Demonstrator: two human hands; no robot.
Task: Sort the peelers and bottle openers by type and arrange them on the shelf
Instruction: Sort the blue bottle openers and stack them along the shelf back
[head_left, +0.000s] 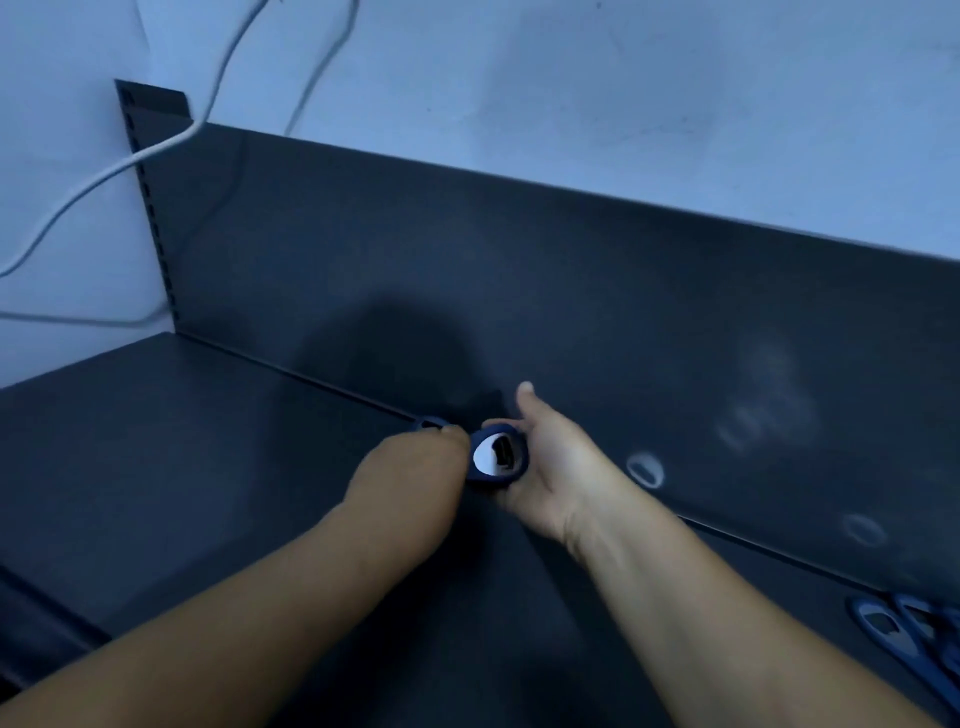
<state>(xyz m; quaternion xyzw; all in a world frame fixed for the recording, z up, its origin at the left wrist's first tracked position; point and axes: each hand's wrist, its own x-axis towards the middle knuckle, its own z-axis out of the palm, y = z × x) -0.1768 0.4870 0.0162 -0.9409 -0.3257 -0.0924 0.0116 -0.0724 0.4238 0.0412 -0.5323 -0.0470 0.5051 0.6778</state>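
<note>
Both forearms (727, 597) come in over the front edge of the shelf (156, 467) toward its back edge, hands meeting about mid-span. right hand (540, 462) is clamped on a blue bottle opener (498, 460): fingers wrapped under the ring end, thumb sticking up free, open loop facing us. looks staged so the other hand can take it or line it up. left hand (415, 467) has its fingertips curled down onto a second opener (430, 423) lying against the back panel (571, 291) at the back edge. can't tell if it's pinching that one or just nudging it square, knuckles hide the contact. my read: a row of openers goes along the back edge, with the panel as a stop. spare openers (904, 631) lie in a loose group by the back edge toward the right end, well apart from the hands, probably the supply pile. no peelers in view. white cables (104, 176) hang on the wall past the left end, away from the work
</note>
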